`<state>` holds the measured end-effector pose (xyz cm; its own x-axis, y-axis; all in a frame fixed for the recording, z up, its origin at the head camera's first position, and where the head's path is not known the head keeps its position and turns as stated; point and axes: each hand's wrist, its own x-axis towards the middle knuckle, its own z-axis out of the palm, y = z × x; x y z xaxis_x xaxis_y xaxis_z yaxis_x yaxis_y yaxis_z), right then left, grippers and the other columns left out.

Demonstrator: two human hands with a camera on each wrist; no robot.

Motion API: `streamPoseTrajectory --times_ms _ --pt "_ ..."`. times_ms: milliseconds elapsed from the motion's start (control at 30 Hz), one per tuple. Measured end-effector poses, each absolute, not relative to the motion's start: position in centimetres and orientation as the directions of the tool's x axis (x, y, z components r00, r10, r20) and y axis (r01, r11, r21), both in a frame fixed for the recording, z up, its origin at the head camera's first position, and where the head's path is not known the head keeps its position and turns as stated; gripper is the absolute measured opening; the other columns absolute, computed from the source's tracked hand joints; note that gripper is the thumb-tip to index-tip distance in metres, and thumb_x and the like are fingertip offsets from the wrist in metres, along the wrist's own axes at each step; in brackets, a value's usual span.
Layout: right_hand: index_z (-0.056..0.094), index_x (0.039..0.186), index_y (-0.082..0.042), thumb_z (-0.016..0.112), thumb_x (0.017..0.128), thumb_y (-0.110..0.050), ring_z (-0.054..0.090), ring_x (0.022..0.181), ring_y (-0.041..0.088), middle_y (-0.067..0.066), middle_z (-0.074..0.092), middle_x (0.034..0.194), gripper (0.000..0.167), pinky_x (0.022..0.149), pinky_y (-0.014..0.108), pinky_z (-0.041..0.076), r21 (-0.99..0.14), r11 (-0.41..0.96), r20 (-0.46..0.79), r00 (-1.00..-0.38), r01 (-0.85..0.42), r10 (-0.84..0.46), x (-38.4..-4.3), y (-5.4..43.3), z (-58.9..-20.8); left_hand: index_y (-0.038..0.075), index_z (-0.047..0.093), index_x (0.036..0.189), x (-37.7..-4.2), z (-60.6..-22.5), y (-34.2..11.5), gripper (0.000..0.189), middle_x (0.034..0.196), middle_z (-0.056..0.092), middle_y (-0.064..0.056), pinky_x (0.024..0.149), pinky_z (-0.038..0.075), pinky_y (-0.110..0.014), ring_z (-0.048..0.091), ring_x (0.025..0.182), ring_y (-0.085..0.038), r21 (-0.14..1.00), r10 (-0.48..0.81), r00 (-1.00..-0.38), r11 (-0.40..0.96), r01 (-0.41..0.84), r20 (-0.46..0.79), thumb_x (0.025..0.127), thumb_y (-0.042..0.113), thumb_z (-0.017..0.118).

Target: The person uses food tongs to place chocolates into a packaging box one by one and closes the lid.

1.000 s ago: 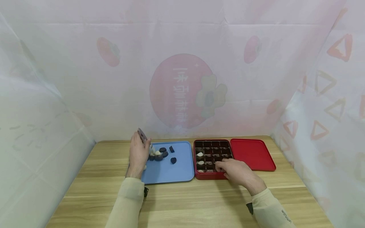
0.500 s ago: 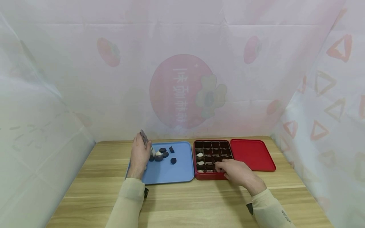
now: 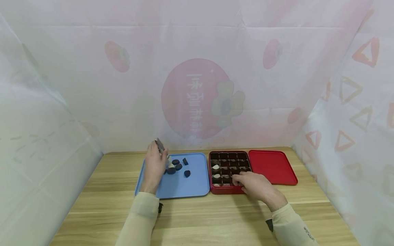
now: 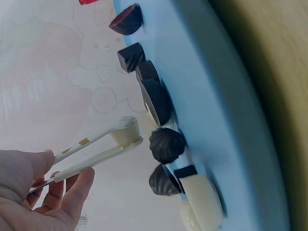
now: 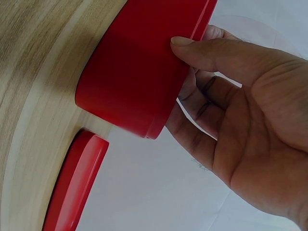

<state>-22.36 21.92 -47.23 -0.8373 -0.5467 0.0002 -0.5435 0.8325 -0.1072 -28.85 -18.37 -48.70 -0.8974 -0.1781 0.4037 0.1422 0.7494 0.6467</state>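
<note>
My left hand (image 3: 154, 167) holds a pair of tongs (image 4: 96, 159) above the left part of the blue tray (image 3: 191, 189). A small white chocolate (image 4: 126, 134) is pinched between the tong tips, clear of the tray. Several dark chocolates (image 4: 167, 145) and a few white chocolates (image 4: 204, 202) lie on the tray. My right hand (image 3: 260, 186) grips the near wall of the red box (image 3: 226, 190), thumb on the outside and fingers over the rim. White-topped chocolates (image 3: 216, 176) sit in the box's left column; the fingers hide some compartments at the near right.
A red lid (image 3: 272, 167) lies on the wooden table (image 3: 197, 222), against the right side of the box. The tray stands close to the box's left side. A printed white sheet (image 3: 135, 102) hangs behind the table.
My left hand has moved a little to the right over the tray with the tongs. The right hand stays on the box, and the tray and lid have not moved.
</note>
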Motion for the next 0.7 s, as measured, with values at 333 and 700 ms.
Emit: streamPoseTrajectory --times_ms 333,700 --pt "0.069 0.104 -0.026 0.091 0.096 0.003 0.058 0.084 0.010 -0.009 0.064 0.094 0.038 0.067 0.034 0.059 -0.103 0.837 -0.009 -0.841 -0.537 -0.541 -22.2 21.8 -47.2 -0.007 0.057 0.144 -28.9 -48.3 -15.9 0.033 0.134 0.065 -0.027 0.105 0.071 -0.056 0.074 0.125 -0.045 0.637 -0.131 -0.887 0.743 0.208 0.442 0.120 0.014 0.068" --pt "0.066 0.106 -0.032 0.090 0.095 0.003 0.060 0.086 0.011 -0.009 0.065 0.097 0.043 0.067 0.040 0.062 -0.147 0.796 0.058 -0.808 -0.588 -0.586 -23.9 23.4 -50.0 -0.002 0.060 0.129 -29.3 -47.9 -12.9 0.020 0.121 0.064 -0.021 0.096 0.073 -0.051 0.072 0.115 -0.038 0.595 -0.064 -0.839 0.734 0.327 0.540 0.119 0.012 0.070"
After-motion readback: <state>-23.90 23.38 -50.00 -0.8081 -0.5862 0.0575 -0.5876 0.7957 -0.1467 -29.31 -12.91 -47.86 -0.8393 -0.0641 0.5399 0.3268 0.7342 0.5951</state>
